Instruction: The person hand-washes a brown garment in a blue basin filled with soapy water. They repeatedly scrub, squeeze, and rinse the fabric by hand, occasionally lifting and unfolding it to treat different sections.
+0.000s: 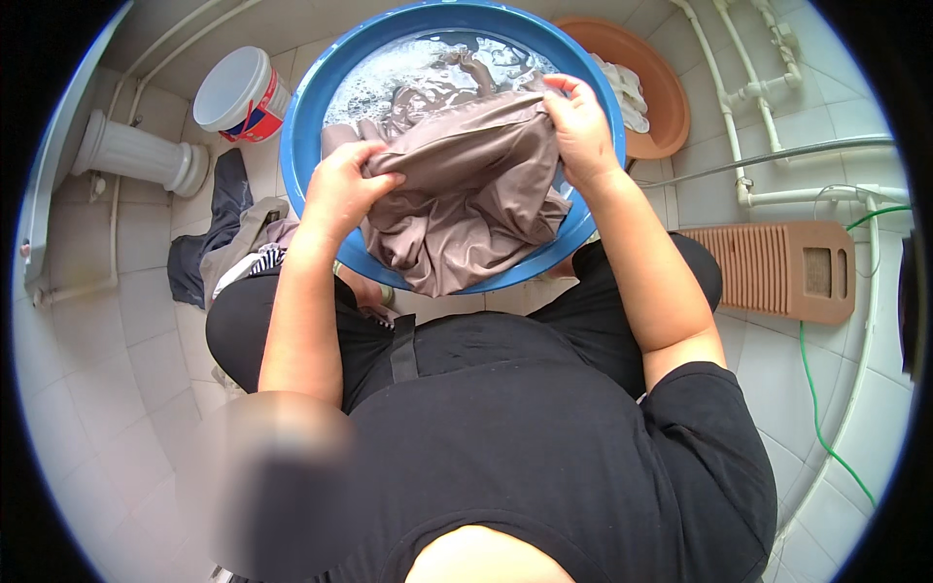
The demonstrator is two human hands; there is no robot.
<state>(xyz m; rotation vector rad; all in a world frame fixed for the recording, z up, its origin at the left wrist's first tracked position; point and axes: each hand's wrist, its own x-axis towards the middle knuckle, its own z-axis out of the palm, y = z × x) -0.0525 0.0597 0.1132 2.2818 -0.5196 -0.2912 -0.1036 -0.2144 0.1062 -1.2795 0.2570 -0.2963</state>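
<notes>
A wet brown-grey garment (462, 209) is stretched between my two hands over a round blue basin (303, 73). My left hand (345, 189) pinches its edge on the left, thumb over the cloth. On the right, my right hand (583, 126) grips the upper corner of the same edge. The garment's lower folds hang over the near rim of the basin. Its far part trails into soapy water (389, 78), where foam floats and more of the brown-grey cloth lies partly under the surface. What kind of garment it is, I cannot tell.
An orange-brown basin (671, 107) with white cloth (625, 92) stands behind at the right. A brown washboard (777, 267) lies to the right near white pipes (748, 189) and a green cord (821, 432). At left are a white bucket (238, 92) and a clothes pile (228, 238).
</notes>
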